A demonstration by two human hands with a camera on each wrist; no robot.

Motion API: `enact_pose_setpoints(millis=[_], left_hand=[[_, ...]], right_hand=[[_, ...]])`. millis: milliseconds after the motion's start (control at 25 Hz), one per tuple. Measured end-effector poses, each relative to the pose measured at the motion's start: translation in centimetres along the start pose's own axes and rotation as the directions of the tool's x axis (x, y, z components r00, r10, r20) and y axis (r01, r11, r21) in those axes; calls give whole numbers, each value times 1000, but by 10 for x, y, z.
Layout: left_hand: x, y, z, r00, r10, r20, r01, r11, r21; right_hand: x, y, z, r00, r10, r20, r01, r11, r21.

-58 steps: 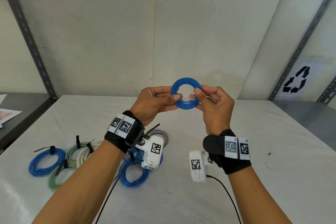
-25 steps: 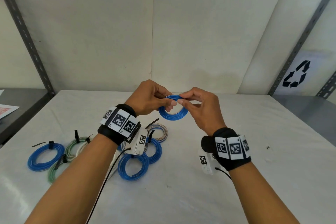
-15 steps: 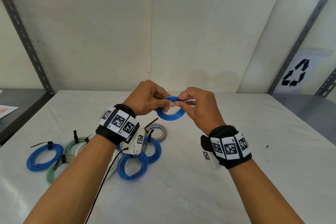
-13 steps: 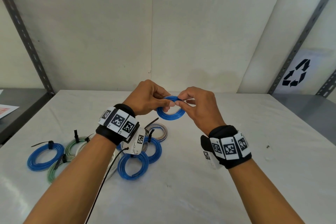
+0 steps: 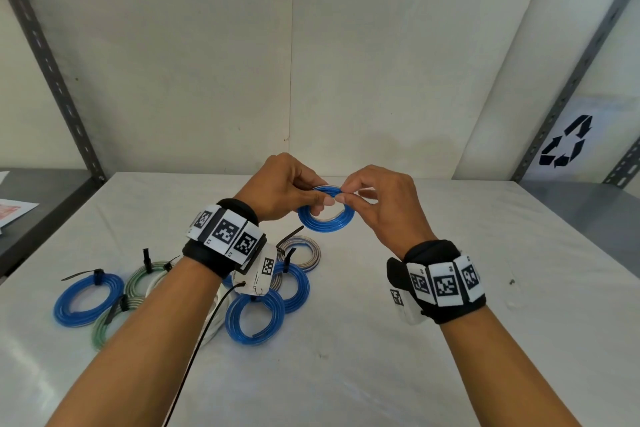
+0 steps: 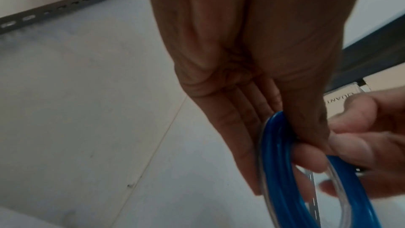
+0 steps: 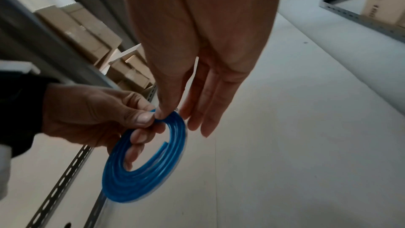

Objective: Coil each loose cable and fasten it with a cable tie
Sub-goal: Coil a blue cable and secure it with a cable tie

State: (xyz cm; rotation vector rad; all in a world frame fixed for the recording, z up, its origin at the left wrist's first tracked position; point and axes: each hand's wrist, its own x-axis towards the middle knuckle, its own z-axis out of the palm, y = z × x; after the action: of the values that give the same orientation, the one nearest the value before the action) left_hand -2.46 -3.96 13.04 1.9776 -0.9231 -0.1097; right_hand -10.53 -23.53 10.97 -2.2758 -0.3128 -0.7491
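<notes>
We hold the blue coil (image 5: 326,218) above the table (image 5: 450,340): our left hand (image 5: 282,189) pinches its top edge, our right hand (image 5: 381,199) pinches beside it, perhaps on a cable tie (image 6: 313,202), other fingers straight.

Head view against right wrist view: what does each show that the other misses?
Only the head view shows the tied coils lying on the table and the recycling sign. Only the right wrist view shows the held blue coil's loose cut end on its inner turn, plus stacked cardboard boxes. Both show the left hand and right hand pinching that coil at its top.
</notes>
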Motion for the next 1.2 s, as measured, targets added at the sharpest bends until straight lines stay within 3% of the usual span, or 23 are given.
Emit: enact_pose_setpoints(millis=[120, 240, 400, 480, 720, 920, 1080, 1160, 1200], left_hand=[[-2, -4, -3, 1000, -9, 25, 11, 997, -79], [-3, -5, -1, 998, -18, 63, 26, 991, -129], [-3, -1, 6, 986, -107, 131, 141, 948, -285], [0, 0, 15, 972, -180, 151, 225, 900, -373], [6, 12, 53, 949, -276, 155, 317, 837, -446], [15, 25, 88, 935, -243, 258, 342, 813, -472], [27, 36, 129, 927, -215, 307, 333, 849, -410], [32, 42, 149, 916, -203, 347, 333, 867, -370], [34, 44, 156, 910, -195, 365, 329, 877, -352]], right_hand=[[-1, -1, 1, 988, 145, 49, -152, 964, 216], [-2, 2, 0, 985, 170, 42, -175, 946, 274], [-4, 3, -3, 984, 181, 5, -175, 945, 275], [-6, 3, -3, 984, 177, 36, -180, 949, 257], [-12, 3, -11, 978, 168, 125, -190, 963, 193], [-37, 18, -41, 959, 256, 120, -277, 937, 214], [-57, 35, -85, 893, 382, 238, -432, 874, 221], [-73, 56, -118, 834, 523, 176, -539, 840, 64], [-81, 72, -134, 794, 599, 104, -590, 800, -106]])
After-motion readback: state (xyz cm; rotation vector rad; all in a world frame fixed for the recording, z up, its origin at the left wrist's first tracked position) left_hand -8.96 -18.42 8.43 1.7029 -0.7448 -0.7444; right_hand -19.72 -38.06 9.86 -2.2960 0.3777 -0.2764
